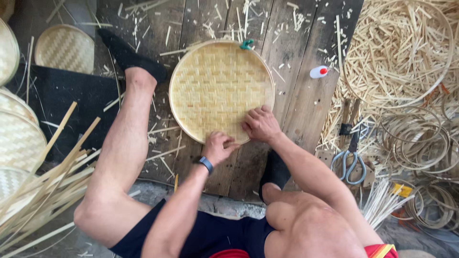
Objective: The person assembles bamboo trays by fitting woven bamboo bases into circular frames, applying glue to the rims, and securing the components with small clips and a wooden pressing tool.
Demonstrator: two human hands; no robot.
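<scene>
Both hands are placed at the near rim of the round woven tray [217,86] on the wooden boards [296,95]: the left hand [219,147] is pinched on the rim, the right hand [260,124] is pressed flat with fingers together. A finger could be cut by a sharp bamboo edge if the rim strip slips.

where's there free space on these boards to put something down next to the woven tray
Barest: the planks between the round woven tray and the small white bottle. Crowded: bamboo strip pile and scissors right, stacked trays left.

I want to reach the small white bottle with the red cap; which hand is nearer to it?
Right. The right hand rests on the woven tray's near rim, below-left of the bottle; the left hand is farther left.
</scene>
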